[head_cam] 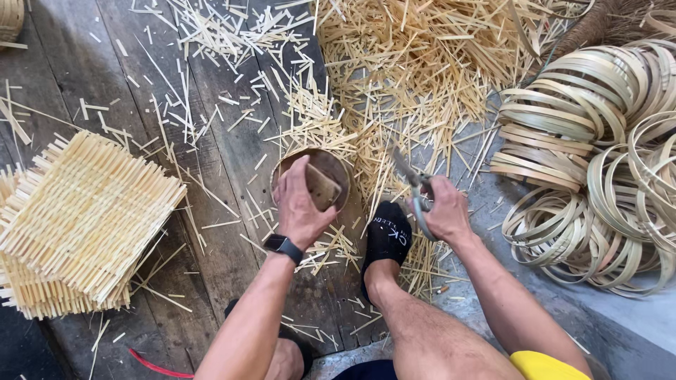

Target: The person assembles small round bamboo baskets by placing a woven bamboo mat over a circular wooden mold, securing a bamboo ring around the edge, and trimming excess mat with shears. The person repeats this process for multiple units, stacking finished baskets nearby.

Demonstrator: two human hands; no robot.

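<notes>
My left hand [299, 204] grips a small round bamboo basket [329, 166] by its rim, with the opening tilted toward me and a flat woven piece inside. A black watch sits on that wrist. My right hand [445, 211] is closed on the handles of a pair of metal scissors [408, 174], whose blades point up and left, a short way to the right of the basket. My foot in a black sock [387, 239] rests on the planks between the two hands.
A stack of square woven bamboo mats [84, 218] lies at the left. Several coiled bamboo hoops [591, 169] are piled at the right. Cut bamboo slivers [415, 77] litter the dark wooden planks, thickest at top centre.
</notes>
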